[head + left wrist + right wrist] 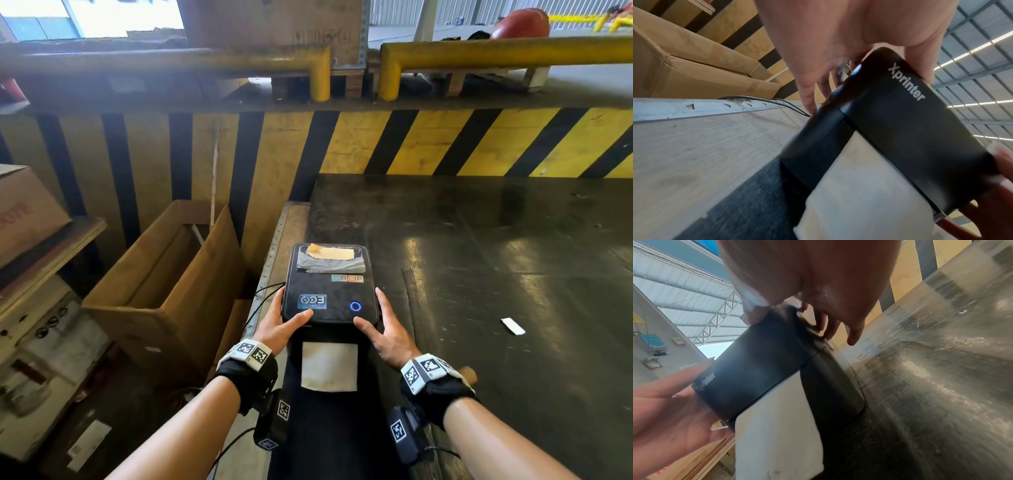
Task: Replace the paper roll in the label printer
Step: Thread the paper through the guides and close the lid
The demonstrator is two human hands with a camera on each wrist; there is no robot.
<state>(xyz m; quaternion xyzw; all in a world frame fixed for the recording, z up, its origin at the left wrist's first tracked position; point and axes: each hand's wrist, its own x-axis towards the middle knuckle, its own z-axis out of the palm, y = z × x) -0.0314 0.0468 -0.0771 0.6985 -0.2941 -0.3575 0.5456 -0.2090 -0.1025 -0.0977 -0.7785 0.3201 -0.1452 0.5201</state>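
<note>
Left hand [279,325], right hand [385,330] hold printer [330,284] by sides, fingers curled round. Hard, smooth, maybe slippery.

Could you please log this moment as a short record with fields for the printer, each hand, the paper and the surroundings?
printer: black Xprinter label printer on a dark table, lid down, blue ring light lit
left hand: left hand grips the printer's left front corner, thumb on top
right hand: right hand grips the right front corner, thumb on top
paper: white label sticks out of the front slot
cables: black cables at the printer's left side
surroundings: open cardboard box to the left; white paper scrap on the table
</note>
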